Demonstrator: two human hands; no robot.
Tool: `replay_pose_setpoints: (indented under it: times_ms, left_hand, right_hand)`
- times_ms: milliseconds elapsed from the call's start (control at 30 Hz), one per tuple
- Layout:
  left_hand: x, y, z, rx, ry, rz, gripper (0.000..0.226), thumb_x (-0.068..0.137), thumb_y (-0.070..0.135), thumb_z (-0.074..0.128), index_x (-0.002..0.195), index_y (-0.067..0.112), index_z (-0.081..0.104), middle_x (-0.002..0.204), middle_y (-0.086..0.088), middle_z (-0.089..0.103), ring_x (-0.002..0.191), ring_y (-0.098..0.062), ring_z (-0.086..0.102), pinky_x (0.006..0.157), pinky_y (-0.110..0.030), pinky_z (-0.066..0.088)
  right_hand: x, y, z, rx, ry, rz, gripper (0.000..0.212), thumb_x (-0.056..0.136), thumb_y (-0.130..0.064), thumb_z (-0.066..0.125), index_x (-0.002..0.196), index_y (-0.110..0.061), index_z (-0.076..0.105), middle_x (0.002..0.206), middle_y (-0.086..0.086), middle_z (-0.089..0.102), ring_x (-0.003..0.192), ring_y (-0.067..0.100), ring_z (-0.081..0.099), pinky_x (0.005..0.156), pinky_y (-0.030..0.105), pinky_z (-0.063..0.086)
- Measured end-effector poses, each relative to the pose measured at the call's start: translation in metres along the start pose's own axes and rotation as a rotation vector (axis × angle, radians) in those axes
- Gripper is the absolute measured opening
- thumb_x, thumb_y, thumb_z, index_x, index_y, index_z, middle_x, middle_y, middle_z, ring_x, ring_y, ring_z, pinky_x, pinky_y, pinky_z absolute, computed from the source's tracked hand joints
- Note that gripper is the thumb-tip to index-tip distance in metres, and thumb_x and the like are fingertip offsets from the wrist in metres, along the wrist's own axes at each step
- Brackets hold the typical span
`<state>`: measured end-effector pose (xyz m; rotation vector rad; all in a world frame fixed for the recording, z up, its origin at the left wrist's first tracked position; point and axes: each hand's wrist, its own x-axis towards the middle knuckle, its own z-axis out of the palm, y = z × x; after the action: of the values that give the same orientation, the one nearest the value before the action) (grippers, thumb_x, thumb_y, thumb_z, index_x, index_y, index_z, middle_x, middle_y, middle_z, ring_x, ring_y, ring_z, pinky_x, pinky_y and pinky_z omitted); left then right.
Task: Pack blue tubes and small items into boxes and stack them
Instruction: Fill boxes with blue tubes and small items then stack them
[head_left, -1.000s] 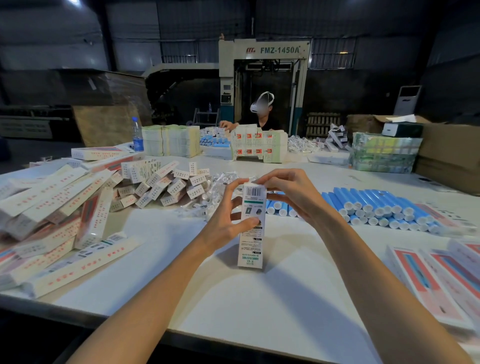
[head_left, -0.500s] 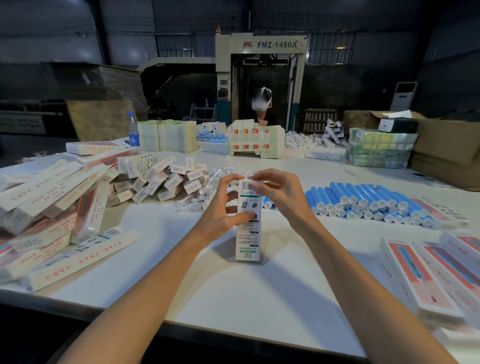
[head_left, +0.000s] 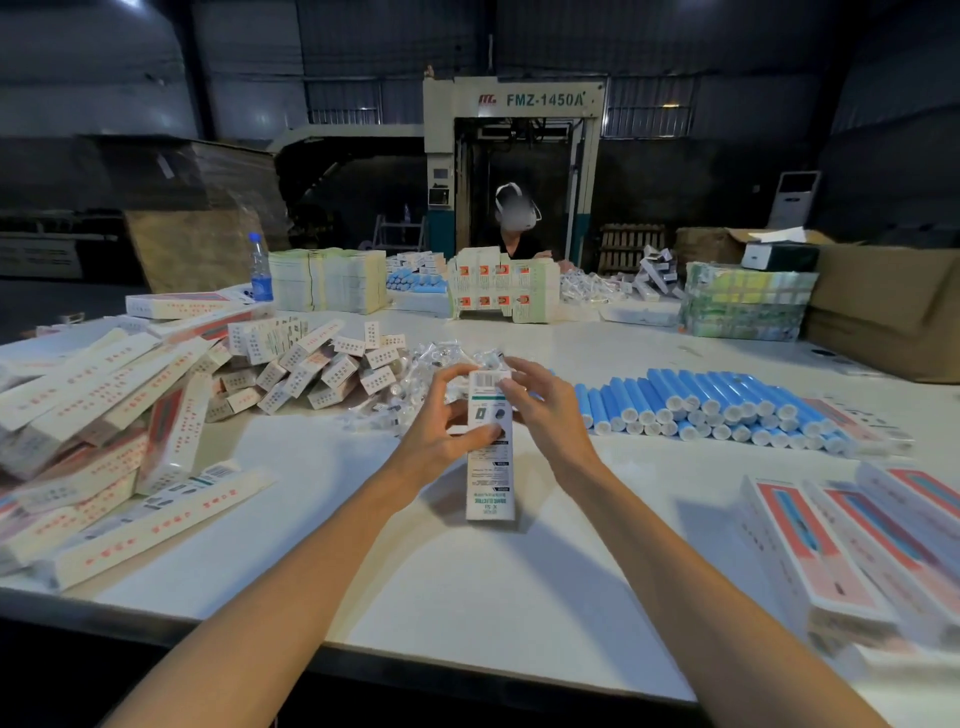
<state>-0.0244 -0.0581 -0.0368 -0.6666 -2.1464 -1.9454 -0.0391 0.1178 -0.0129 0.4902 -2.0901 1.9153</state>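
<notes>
Closed onto box (head_left: 490, 483) top since earlier: right hand (head_left: 545, 415) pinching flap (head_left: 485, 379) at 12 o'clock, likely tucking; left hand (head_left: 441, 431) clamped round box, steadying upright.

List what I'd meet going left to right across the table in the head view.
Pile of long boxes → small boxes → left hand → upright box → right hand → blue tubes → pink boxes.

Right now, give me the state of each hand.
Left hand: grips the upright white printed cardboard box.
Right hand: pinches that box's top end.
</notes>
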Motion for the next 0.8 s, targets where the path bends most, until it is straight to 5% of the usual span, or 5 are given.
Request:
replay_pose_setpoints:
  times_ms: [133, 267, 500, 633, 800]
  left_hand:
    - [0.003, 0.000, 0.000, -0.215, 0.095, -0.020, 0.074, 0.081, 0.017, 0.089, 0.135, 0.045, 0.047, 0.128, -0.017, 0.071, 0.121, -0.033, 0.069, 0.098, -0.045, 0.059]
    - [0.009, 0.001, 0.007, -0.245, 0.045, -0.030, 0.078, 0.065, 0.046, 0.100, 0.126, 0.056, 0.052, 0.127, -0.013, 0.068, 0.116, -0.024, 0.071, 0.083, -0.037, 0.062]
    - [0.013, 0.012, 0.041, 0.116, -0.021, 0.046, 0.062, 0.085, 0.041, 0.086, 0.137, 0.039, 0.053, 0.129, 0.015, 0.068, 0.117, -0.004, 0.067, 0.097, -0.022, 0.054]
    - [0.008, 0.011, 0.063, 0.235, -0.130, 0.063, 0.039, 0.099, 0.016, 0.075, 0.134, 0.027, 0.064, 0.121, 0.009, 0.074, 0.116, -0.005, 0.067, 0.102, -0.027, 0.055]
    - [0.002, 0.012, 0.078, 0.302, -0.237, 0.109, 0.026, 0.101, 0.012, 0.071, 0.117, 0.032, 0.074, 0.123, 0.016, 0.073, 0.119, -0.002, 0.064, 0.093, -0.019, 0.054]
  right_hand:
    - [-0.012, -0.016, -0.006, 0.146, -0.220, 0.314, 0.039, 0.108, -0.048, 0.048, 0.131, -0.022, 0.065, 0.120, 0.008, 0.072, 0.108, 0.026, 0.069, 0.093, 0.039, 0.057]
    - [-0.032, -0.024, -0.024, 0.197, -0.398, 0.320, 0.041, 0.107, -0.051, 0.048, 0.140, -0.029, 0.061, 0.125, 0.011, 0.071, 0.112, 0.033, 0.070, 0.104, 0.048, 0.055]
    - [-0.064, -0.057, -0.074, -0.344, -0.023, 0.145, 0.032, 0.101, -0.057, 0.056, 0.124, -0.036, 0.065, 0.110, -0.009, 0.070, 0.084, 0.008, 0.071, 0.064, 0.012, 0.052]
    - [-0.085, -0.073, -0.118, -0.917, 0.186, 0.052, 0.041, 0.098, -0.061, 0.055, 0.122, -0.031, 0.067, 0.108, -0.005, 0.068, 0.094, 0.020, 0.062, 0.075, 0.035, 0.051]
    - [-0.121, -0.078, -0.182, -1.337, 0.390, 0.168, 0.033, 0.099, -0.051, 0.056, 0.102, -0.020, 0.065, 0.110, 0.008, 0.069, 0.111, 0.034, 0.059, 0.073, 0.039, 0.044]
